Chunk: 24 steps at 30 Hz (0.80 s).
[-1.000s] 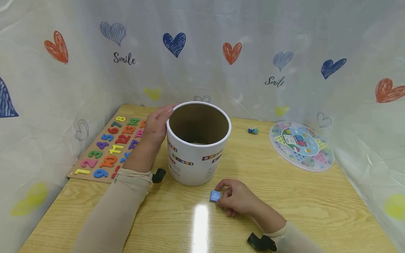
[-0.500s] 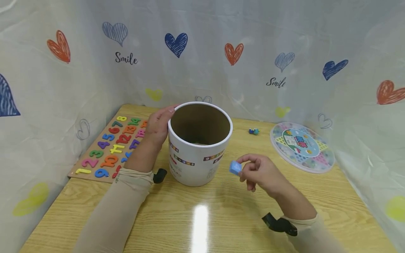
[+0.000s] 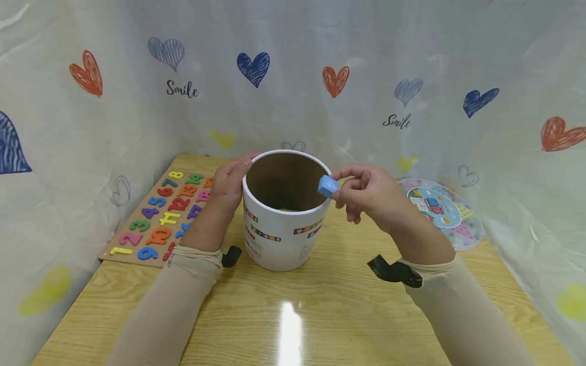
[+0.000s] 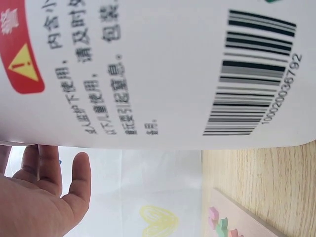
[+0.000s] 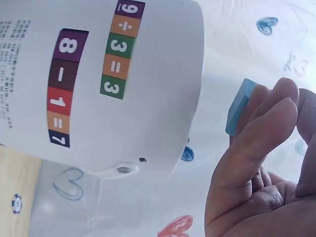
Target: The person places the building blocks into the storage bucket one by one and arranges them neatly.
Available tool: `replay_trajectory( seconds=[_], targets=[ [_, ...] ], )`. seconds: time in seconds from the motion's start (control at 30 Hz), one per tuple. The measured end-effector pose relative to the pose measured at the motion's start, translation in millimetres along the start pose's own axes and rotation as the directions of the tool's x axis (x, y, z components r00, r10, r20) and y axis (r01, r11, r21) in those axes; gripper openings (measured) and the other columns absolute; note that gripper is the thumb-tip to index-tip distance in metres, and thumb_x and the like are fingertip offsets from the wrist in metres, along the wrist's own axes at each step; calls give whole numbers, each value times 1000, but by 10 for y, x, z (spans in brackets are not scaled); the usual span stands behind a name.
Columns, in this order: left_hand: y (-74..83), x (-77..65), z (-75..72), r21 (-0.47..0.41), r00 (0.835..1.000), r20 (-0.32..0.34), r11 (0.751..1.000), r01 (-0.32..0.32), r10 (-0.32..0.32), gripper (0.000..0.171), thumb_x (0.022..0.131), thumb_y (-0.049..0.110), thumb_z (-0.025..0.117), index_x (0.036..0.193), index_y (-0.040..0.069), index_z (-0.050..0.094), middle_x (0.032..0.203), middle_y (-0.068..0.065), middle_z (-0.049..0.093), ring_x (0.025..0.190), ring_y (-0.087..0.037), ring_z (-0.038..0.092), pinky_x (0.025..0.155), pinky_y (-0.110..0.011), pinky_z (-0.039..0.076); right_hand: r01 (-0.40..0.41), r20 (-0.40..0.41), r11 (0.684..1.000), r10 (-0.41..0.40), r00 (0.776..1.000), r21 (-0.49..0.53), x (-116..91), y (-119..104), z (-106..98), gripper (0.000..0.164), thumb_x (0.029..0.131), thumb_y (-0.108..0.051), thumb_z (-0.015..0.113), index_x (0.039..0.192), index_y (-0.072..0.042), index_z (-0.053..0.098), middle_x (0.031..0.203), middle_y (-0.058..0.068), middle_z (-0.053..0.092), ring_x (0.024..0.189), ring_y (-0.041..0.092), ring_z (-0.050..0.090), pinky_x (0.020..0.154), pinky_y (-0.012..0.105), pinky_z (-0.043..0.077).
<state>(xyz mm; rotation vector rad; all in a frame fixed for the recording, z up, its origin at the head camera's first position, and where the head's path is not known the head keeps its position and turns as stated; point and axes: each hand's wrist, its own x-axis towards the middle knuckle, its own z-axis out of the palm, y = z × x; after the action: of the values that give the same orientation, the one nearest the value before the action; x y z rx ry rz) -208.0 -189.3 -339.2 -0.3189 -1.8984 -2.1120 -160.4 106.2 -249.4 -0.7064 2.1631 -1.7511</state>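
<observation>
A white bucket (image 3: 281, 239) with printed sums on its side stands upright on the table, its mouth facing up. My left hand (image 3: 227, 183) holds it at the upper left, thumb at the rim and fingers reaching behind. In the left wrist view, most fingertips of that hand pass out of sight behind the wall. Between right thumb and forefinger, a small light blue block (image 3: 327, 187) is pinched at the bucket's right rim. My right hand (image 3: 368, 195) is outside the bucket. The right wrist view shows the block (image 5: 240, 107) apart from the wall. The bucket's bottom is dark.
A wooden number board (image 3: 153, 218) with colourful raised digits lies left of the bucket, partly behind my left arm. Right of it lies a round, flat patterned box (image 3: 458, 223), partly covered by my right forearm. A curtain printed with hearts (image 3: 293, 112) surrounds the wooden table (image 3: 247, 315).
My right hand has lifted the blue block off the table and brought it up and away from me to the bucket's right rim. The left hand and bucket have stayed in place.
</observation>
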Motion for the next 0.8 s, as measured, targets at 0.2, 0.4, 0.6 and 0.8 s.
replay_trajectory(
  seconds=[0.2, 0.4, 0.6, 0.8],
  targets=[
    [-20, -8, 19, 3, 999, 5, 999, -37, 37, 38, 99, 27, 46, 123, 2, 62, 123, -12, 62, 117, -24, 55, 101, -42, 40, -19, -68, 1000, 18, 997, -14, 123, 11, 81, 40, 86, -13, 68, 123, -5, 54, 69, 11, 65, 42, 20, 53, 40, 31, 47],
    [-40, 2, 29, -8, 1000, -3, 999, -31, 31, 38, 98, 27, 48, 123, 2, 62, 123, -11, 62, 116, -23, 55, 100, -41, 41, 133, -191, 990, -124, 974, 37, 20, 139, 4, 37, 93, -15, 58, 128, -5, 51, 74, 14, 64, 50, 24, 59, 46, 34, 52],
    [-67, 6, -47, 58, 999, -36, 998, 28, -26, 41, 98, 32, 47, 124, 5, 62, 124, -10, 62, 118, -22, 53, 102, -42, 39, 62, -322, 986, -109, 940, -154, -56, 607, -161, 40, 97, -32, 53, 130, -9, 51, 103, 17, 64, 87, 29, 67, 71, 39, 57],
    [-185, -76, -196, 323, 988, -101, 936, 142, -115, 49, 100, 48, 30, 126, 21, 61, 121, -2, 61, 112, -21, 54, 96, -44, 41, -216, -387, 849, 15, 922, -482, -156, 1018, -263, 63, 92, -55, 47, 143, -18, 38, 134, 8, 52, 121, 29, 50, 95, 50, 44]
  ],
)
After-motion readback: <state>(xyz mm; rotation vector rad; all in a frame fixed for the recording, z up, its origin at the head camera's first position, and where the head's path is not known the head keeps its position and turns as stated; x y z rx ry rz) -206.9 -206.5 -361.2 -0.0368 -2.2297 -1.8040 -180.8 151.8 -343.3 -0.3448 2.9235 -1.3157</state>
